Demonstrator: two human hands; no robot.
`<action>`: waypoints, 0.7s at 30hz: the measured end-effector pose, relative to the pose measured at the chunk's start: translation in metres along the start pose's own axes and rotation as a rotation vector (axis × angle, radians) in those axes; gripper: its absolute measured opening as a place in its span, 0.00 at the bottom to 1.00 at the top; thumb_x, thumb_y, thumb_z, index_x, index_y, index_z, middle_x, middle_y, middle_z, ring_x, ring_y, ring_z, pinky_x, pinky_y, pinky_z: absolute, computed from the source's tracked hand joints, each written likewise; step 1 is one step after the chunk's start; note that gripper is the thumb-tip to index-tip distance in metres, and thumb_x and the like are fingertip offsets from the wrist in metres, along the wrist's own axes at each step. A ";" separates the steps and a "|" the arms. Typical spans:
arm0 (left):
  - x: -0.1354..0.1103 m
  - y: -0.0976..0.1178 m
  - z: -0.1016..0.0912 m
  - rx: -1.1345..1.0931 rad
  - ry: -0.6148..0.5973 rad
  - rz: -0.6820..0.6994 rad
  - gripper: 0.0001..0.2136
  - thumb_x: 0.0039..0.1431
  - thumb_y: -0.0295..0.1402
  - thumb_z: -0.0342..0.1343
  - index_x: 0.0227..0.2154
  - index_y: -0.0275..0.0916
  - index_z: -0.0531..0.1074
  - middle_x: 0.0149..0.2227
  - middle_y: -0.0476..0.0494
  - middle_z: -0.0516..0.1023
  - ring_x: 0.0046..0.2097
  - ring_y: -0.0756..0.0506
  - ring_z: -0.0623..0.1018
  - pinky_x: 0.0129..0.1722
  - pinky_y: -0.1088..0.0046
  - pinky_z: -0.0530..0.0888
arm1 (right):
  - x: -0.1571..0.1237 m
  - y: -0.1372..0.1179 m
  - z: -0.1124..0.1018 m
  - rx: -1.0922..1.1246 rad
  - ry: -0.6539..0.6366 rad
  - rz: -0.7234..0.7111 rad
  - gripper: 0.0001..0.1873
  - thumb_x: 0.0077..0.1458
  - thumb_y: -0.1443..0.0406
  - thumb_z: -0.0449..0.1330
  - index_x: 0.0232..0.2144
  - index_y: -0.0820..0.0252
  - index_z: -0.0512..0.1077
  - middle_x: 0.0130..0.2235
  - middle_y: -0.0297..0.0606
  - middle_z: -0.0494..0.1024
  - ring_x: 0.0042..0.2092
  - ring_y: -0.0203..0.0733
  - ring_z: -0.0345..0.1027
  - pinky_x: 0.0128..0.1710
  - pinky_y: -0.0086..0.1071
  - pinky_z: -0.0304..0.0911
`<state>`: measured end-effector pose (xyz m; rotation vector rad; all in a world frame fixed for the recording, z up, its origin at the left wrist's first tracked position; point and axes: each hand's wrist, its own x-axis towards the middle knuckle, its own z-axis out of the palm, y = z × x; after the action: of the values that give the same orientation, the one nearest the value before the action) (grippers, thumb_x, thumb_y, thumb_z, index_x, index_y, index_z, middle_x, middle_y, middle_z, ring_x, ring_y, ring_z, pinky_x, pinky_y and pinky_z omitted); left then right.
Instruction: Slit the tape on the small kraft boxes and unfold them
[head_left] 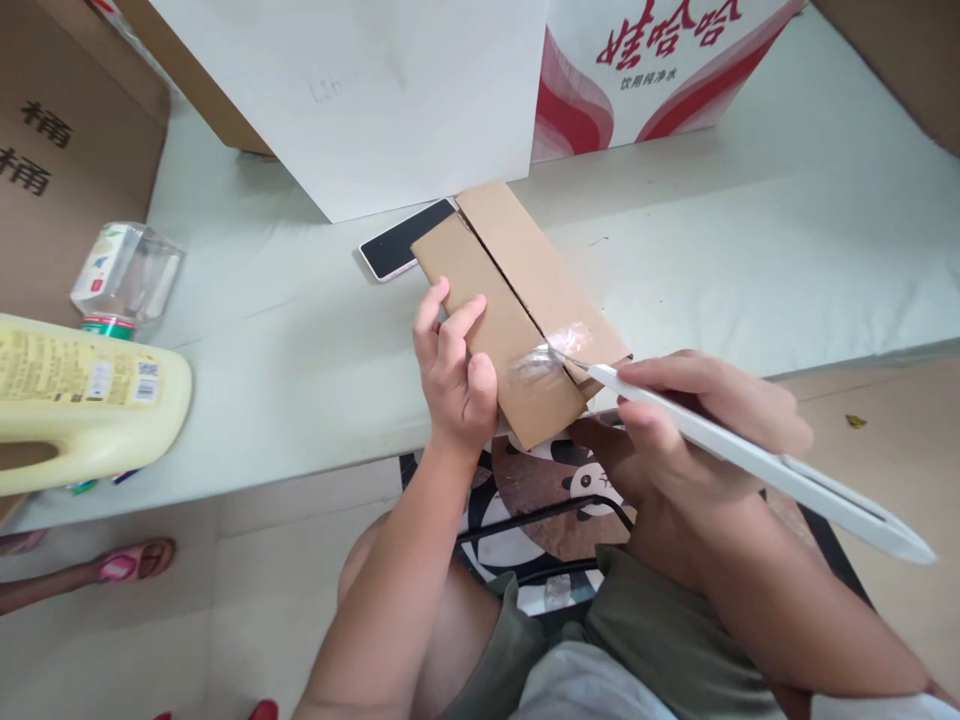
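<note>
A small brown cardboard box (551,262) lies at the table's near edge, with a dark seam running between its top flaps. Clear tape (576,338) crosses the seam near the end closest to me. My left hand (457,375) grips the box's left side, fingertips on the top flap. In my right hand (697,420) is a white utility knife (750,452), its thin blade touching the tape at the seam. The box's underside is hidden. Partly behind the box, a phone (401,240) rests flat on the table.
A large white box (405,90) and a red-and-white printed carton (660,80) stand at the back. On the left are a clear bottle (142,275), a yellow jug (161,400) and a brown carton (75,170). Another person's sandalled foot (135,562) shows below the table.
</note>
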<state>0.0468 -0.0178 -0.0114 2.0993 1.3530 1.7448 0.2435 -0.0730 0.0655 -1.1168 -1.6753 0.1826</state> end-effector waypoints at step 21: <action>-0.001 -0.001 -0.001 0.024 -0.001 0.014 0.21 0.74 0.45 0.39 0.57 0.43 0.71 0.65 0.37 0.66 0.66 0.38 0.69 0.68 0.55 0.65 | -0.002 -0.021 0.018 -0.166 -0.041 0.158 0.05 0.60 0.66 0.64 0.30 0.55 0.75 0.22 0.28 0.75 0.21 0.31 0.67 0.23 0.27 0.63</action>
<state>0.0458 -0.0180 -0.0124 2.1271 1.3691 1.7406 0.2165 -0.0784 0.0690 -1.3797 -1.6617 0.1708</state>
